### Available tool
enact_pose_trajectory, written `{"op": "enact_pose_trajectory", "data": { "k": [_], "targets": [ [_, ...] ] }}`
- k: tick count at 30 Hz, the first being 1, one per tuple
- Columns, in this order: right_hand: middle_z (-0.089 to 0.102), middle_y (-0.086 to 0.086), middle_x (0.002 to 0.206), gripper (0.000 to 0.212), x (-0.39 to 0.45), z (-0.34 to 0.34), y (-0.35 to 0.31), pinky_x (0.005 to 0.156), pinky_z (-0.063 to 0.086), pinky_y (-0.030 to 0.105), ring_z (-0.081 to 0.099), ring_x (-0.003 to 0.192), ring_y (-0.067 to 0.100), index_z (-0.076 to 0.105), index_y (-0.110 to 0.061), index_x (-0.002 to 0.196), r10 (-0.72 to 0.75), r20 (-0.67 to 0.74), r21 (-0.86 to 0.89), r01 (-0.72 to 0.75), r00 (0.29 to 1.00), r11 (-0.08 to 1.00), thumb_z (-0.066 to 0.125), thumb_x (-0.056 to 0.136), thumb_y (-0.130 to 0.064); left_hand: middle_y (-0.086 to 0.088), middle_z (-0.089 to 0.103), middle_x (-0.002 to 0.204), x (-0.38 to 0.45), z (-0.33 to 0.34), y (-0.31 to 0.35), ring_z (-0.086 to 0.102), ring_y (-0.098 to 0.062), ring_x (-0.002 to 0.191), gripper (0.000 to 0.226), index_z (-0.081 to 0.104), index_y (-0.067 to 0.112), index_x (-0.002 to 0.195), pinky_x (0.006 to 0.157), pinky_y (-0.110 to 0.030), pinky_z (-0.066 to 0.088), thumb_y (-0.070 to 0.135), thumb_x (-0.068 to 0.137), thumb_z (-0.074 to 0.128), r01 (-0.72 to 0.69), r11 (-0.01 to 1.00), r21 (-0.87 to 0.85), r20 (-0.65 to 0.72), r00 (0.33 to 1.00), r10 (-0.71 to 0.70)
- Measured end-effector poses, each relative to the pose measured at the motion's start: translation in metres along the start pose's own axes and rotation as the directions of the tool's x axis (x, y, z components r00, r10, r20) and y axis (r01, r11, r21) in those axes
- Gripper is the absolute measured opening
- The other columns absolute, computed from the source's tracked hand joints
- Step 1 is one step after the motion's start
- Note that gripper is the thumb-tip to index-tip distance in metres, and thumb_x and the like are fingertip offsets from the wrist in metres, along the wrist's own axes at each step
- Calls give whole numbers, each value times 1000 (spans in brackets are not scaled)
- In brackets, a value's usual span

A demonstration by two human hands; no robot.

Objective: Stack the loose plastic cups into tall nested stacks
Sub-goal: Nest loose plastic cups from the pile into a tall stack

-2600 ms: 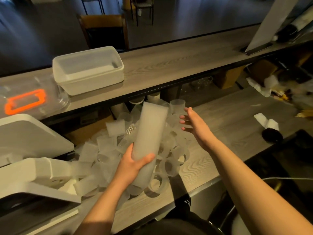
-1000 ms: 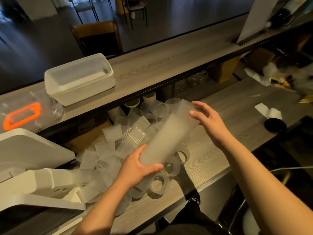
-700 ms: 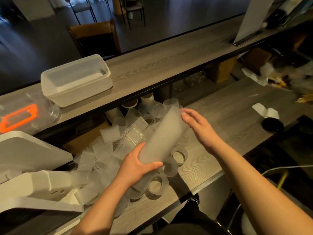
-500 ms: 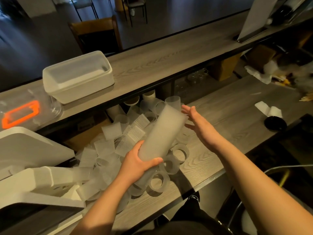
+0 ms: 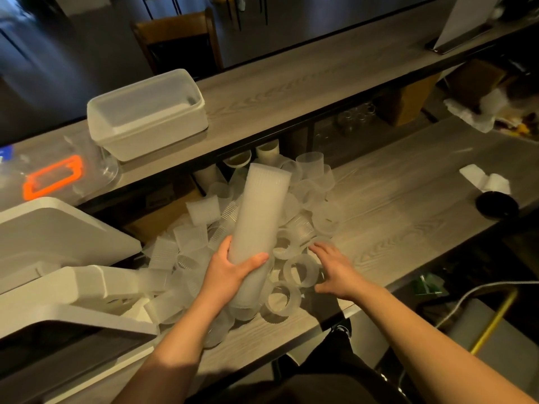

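Note:
A tall nested stack of frosted plastic cups (image 5: 261, 211) stands nearly upright over the pile, and my left hand (image 5: 230, 271) grips it near its lower end. Loose frosted cups (image 5: 315, 188) lie heaped on the grey wooden counter (image 5: 402, 211), several on their sides. My right hand (image 5: 335, 266) reaches down over one cup lying on its side (image 5: 300, 271) at the pile's near right edge, fingers spread and slightly bent around it; whether they press on it I cannot tell.
A white tub (image 5: 148, 115) sits on the raised shelf (image 5: 306, 83) behind the pile. A clear box with an orange handle (image 5: 52, 177) is at far left. White appliance parts (image 5: 58, 258) crowd the left. A black lid (image 5: 498, 204) and folded paper (image 5: 485, 180) lie at right.
My right hand left the top of the stack and dropped to a loose cup at the pile's near edge. My left hand swung the stack from tilted right to nearly upright.

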State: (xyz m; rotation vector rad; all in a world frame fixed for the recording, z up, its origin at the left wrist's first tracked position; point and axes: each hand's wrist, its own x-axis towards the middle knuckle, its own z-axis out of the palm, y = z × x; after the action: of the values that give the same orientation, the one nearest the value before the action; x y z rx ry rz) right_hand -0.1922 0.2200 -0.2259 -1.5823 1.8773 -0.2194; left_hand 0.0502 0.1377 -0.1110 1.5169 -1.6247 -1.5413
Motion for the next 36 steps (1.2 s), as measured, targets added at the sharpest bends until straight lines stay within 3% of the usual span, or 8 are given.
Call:
{"op": "enact_pose_trajectory", "data": {
  "k": [3, 8, 14, 18, 21, 26, 31, 36],
  "targets": [
    [16, 4, 165, 107, 3, 12, -3, 123, 6, 36, 7, 153, 23, 18, -17, 158, -63, -7, -69, 63, 998, 996, 82, 73, -34, 12, 63, 111, -3, 1, -3, 63, -4, 95, 87, 53, 32, 120, 64, -14, 47, 67, 43, 74, -2, 1000, 13, -7, 1000, 2],
    [42, 0, 150, 94, 3, 23, -2, 117, 22, 39, 26, 144, 23, 31, -24, 152, -65, -130, -23, 63, 989, 998, 80, 74, -43, 11, 62, 112, -7, 2, -7, 62, -5, 95, 89, 52, 30, 121, 64, -15, 47, 68, 44, 73, 4, 999, 37, 2, 1000, -4],
    [49, 5, 142, 82, -3, 11, -2, 109, 35, 31, 41, 133, 20, 41, -14, 146, -5, -181, 189, 39, 984, 981, 78, 74, -31, 12, 62, 111, -11, 3, -11, 62, -6, 96, 84, 52, 35, 117, 68, -20, 48, 67, 44, 74, 13, 1000, 17, -12, 1000, -13],
    [54, 2, 130, 78, -6, -6, -4, 99, 40, 24, 52, 122, 17, 43, -12, 143, 132, -187, 449, -35, 973, 893, 79, 74, -18, 10, 63, 111, -11, 5, -12, 63, -8, 96, 76, 53, 38, 110, 69, -22, 48, 66, 44, 75, 9, 1000, 6, -12, 1000, -9],
    [56, -2, 120, 76, -11, -26, -11, 87, 45, 19, 57, 113, 14, 47, -18, 139, 206, -238, 590, -27, 949, 807, 79, 70, -26, 10, 63, 110, -10, 8, -8, 63, -7, 95, 71, 52, 40, 107, 68, -22, 48, 67, 44, 74, -5, 1000, 13, 16, 1000, 5],
    [60, 0, 123, 60, -20, -76, -26, 90, 48, 28, 58, 114, 15, 56, -24, 131, 302, -325, 787, 80, 896, 611, 77, 75, -35, 13, 61, 110, -7, 10, -1, 61, -3, 94, 76, 51, 38, 110, 67, -20, 47, 68, 44, 73, -34, 998, 59, 58, 998, 31],
    [58, -2, 130, 58, -31, -128, -41, 77, 42, 23, 54, 115, 9, 56, -24, 135, 319, -389, 824, 171, 864, 540, 69, 81, -41, 15, 59, 111, -5, 6, 2, 60, -4, 96, 89, 48, 36, 121, 68, -22, 48, 71, 44, 74, -59, 988, 144, 93, 995, 46],
    [62, 1, 124, 48, -32, -152, -53, 87, 50, 33, 60, 113, 16, 58, -21, 131, 348, -434, 834, 224, 831, 504, 66, 89, -44, 14, 59, 112, -2, 4, 3, 60, -5, 96, 90, 51, 34, 125, 69, -22, 50, 71, 47, 76, -115, 968, 224, 127, 988, 88]
  ]
}}
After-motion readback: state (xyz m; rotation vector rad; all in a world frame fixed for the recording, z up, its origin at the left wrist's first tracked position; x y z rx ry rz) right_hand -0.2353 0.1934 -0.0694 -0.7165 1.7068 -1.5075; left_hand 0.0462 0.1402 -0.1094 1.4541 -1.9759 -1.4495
